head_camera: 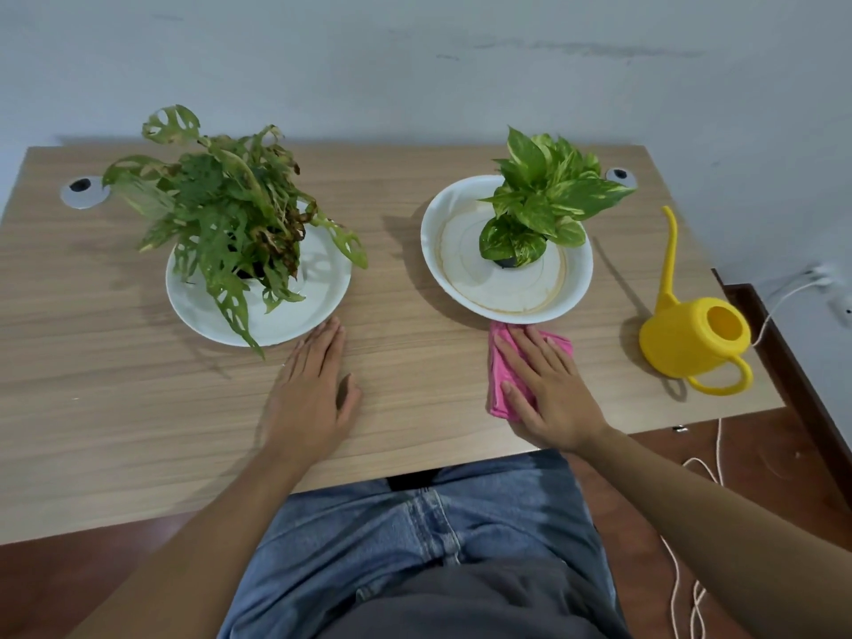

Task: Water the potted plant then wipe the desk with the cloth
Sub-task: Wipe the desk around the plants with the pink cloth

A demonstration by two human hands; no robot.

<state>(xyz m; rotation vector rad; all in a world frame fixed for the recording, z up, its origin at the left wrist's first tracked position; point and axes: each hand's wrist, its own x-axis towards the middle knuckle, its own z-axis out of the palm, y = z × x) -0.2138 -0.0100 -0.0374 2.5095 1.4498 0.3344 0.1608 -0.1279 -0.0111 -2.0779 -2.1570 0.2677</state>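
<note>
Two potted plants stand on white plates on the wooden desk (115, 408): a ragged dark-green plant (226, 209) on the left plate (295, 315) and a bright variegated plant (539, 200) on the right plate (461, 288). A folded pink cloth (500, 375) lies on the desk just in front of the right plate. My right hand (548, 389) rests flat on the cloth, pressing it down, fingers spread. My left hand (313, 389) lies flat and open on the bare desk near the left plate's front rim. A yellow watering can (687, 343) stands upright at the desk's right end.
Two round grey cable grommets (83, 191) (620, 175) sit near the desk's back edge, which meets a pale wall. A white cord (710, 477) trails over the brown floor to the right. My jeans-clad lap is below the front edge.
</note>
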